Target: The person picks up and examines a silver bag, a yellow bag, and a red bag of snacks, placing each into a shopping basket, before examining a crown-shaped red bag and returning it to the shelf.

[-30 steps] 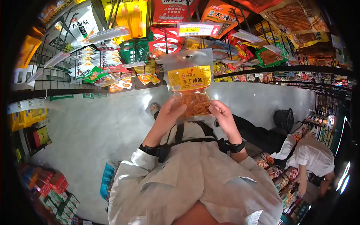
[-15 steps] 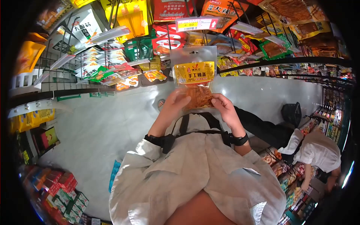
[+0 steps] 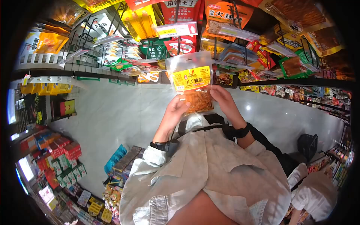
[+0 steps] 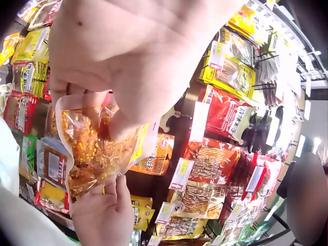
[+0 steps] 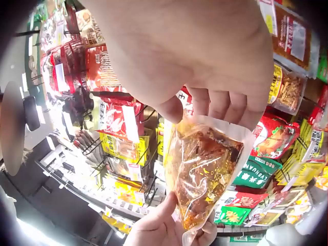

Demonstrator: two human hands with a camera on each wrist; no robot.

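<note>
Snack bag [image 3: 193, 100] is at centre frame in the head view, a bit above the middle, held up in front of my shirt [image 3: 206, 165]. Clear lower part, reddish-brown food inside, yellow label [image 3: 192, 78] across the upper half, hang hole in the top strip. Upright, slight tilt, label facing me.

Both hands gripping it. Left hand [image 3: 175, 109] pinches the lower left edge, thumb on the front. Right hand [image 3: 224, 100] pinches the right edge, slightly higher, thumb also on the front. Left wrist view shows the bag left of centre, yellow specks in the food; right wrist view has it right of centre, below my right palm, fingers partly behind it.

Black band on each wrist. Behind the bag, top of frame: rack with a price tag [image 3: 176, 30], red pack [image 3: 183, 12] above it, orange pack [image 3: 228, 18] to the right, yellow pack [image 3: 138, 23] to the left. Grey floor [image 3: 112, 107] below the rack. Stacked boxes [image 3: 69, 165] lower left, blue package [image 3: 115, 159] right of them. Dark basket [image 3: 307, 146] at right, person in a white top [image 3: 317, 195] lower right.
</note>
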